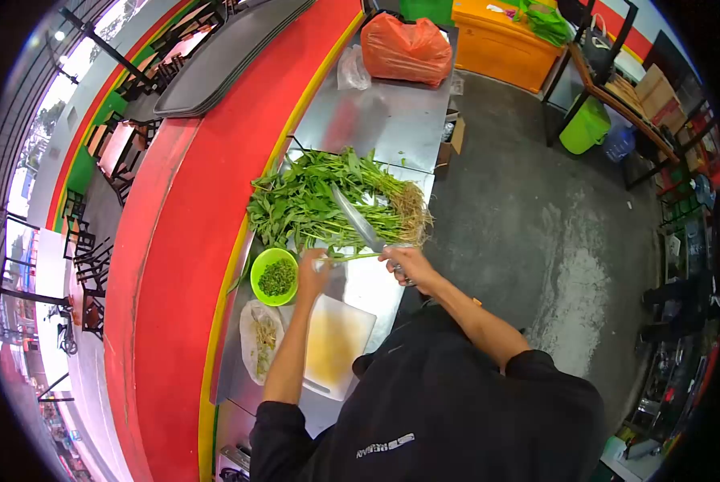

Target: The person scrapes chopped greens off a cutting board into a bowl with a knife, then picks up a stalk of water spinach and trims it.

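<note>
My right hand (408, 267) is wrapped round the handle of a knife (353, 215), its long blade pointing away over the greens. A thin green stem (352, 258) stretches between my two hands, and the fingers of my left hand (313, 271) are closed on its left end. Just beyond lies a large heap of leafy greens (320, 197), with pale roots (412, 213) bunched at its right. Beside my left hand stands a lime-green bowl (255, 291) holding chopped greens (277, 277). A white cutting board (360, 325) lies nearer my body, below my hands.
A whitish plastic bag with plant scraps (263, 341) rests left of the board. The steel table (392, 128) runs along a red ledge (191, 241) with stacked dark trays (223, 56). At the far end sits an orange-red plastic bag (407, 50).
</note>
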Motion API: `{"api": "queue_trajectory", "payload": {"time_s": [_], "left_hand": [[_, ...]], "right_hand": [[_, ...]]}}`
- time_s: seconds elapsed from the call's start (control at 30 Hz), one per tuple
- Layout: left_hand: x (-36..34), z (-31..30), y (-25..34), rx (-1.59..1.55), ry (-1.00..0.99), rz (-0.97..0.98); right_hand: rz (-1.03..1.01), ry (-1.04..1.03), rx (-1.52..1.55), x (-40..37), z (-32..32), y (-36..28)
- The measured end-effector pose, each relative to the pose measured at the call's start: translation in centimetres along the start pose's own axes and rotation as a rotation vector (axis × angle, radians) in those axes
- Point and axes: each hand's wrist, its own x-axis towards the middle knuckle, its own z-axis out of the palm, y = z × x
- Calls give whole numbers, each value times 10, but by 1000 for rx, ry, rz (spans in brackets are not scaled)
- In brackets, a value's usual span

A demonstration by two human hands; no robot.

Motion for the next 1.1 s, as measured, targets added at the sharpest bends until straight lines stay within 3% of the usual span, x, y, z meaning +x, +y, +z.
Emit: {"api": "queue_trajectory", "payload": {"time_s": [0.1,0.3,0.5,0.7,1.1], "left_hand": [[7,59,37,208,-378,143],[16,126,48,372,-411,74],[17,116,40,429,-416,141],[28,71,61,114,-197,83],[120,-61,122,-7,362,81]], "right_hand": [[-49,31,84,14,-27,-12],[-34,88,176,19,-68,-39],[-61,130,150,22,-97,-51],[-61,132,135,27,-102,-58],[-22,82,78,18,-73,-24]]}}
